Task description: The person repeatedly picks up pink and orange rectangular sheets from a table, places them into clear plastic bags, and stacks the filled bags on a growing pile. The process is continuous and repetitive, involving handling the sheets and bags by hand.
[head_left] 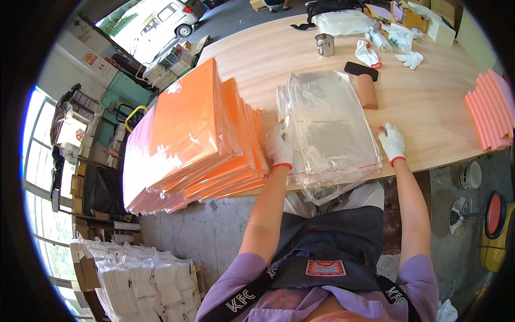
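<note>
A stack of clear plastic bags lies on the table in front of me, its near end hanging slightly over the edge. My left hand, in a white knit glove with a red cuff, is against the left side of the bags with its fingers extended. To the right of the stack, my right hand, gloved the same way, rests by the tabletop, fingers apart and slightly bent, holding nothing. Close to my left hand stands a tall pile of orange sheets in clear wrapping, with pink ones at its left side.
Beyond the bags are a brown block, a black phone and a metal cup. Loose white gloves lie farther back. A pink and orange ridged stack stands at the table's right end. White bundles are piled at lower left.
</note>
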Demonstrator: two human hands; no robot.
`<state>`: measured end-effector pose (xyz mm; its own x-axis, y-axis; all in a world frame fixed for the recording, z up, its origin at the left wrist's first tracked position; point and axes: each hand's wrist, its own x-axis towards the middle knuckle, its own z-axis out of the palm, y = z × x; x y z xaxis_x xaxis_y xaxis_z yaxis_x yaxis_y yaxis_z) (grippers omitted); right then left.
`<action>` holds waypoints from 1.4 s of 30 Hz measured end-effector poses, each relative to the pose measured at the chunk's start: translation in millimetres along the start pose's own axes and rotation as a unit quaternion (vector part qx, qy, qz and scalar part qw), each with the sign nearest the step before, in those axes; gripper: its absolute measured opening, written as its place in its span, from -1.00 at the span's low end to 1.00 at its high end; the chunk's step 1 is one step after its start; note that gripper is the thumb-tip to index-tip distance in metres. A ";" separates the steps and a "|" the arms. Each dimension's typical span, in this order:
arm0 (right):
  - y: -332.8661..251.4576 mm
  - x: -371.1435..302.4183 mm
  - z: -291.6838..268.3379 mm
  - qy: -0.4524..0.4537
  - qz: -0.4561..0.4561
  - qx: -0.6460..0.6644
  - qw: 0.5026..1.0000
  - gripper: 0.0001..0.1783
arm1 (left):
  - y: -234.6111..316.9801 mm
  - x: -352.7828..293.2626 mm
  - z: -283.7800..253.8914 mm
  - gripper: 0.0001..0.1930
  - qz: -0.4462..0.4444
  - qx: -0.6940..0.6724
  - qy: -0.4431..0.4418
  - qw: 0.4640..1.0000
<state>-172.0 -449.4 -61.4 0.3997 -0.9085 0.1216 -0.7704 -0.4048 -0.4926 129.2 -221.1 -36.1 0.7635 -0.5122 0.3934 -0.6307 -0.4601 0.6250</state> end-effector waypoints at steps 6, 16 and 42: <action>-44.0 -0.8 9.6 0.053 -0.057 -0.078 0.994 -0.62 | 6.9 31.5 33.9 -0.51 -0.101 -0.176 -0.027 0.979; -16.3 40.7 5.3 0.055 0.004 0.074 0.996 -0.85 | 6.8 73.4 77.6 -0.49 -0.215 -0.169 -0.042 0.961; 52.6 -84.8 -36.9 0.163 0.037 0.425 0.889 -0.63 | 79.4 -94.4 -7.1 -0.47 0.413 0.065 -0.204 0.885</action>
<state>-264.7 -397.4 -65.8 0.0911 -0.9675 0.2360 -0.0789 -0.2433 -0.9667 8.0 -204.1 -18.8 -0.0621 -0.9201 0.3868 -0.9813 0.1271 0.1449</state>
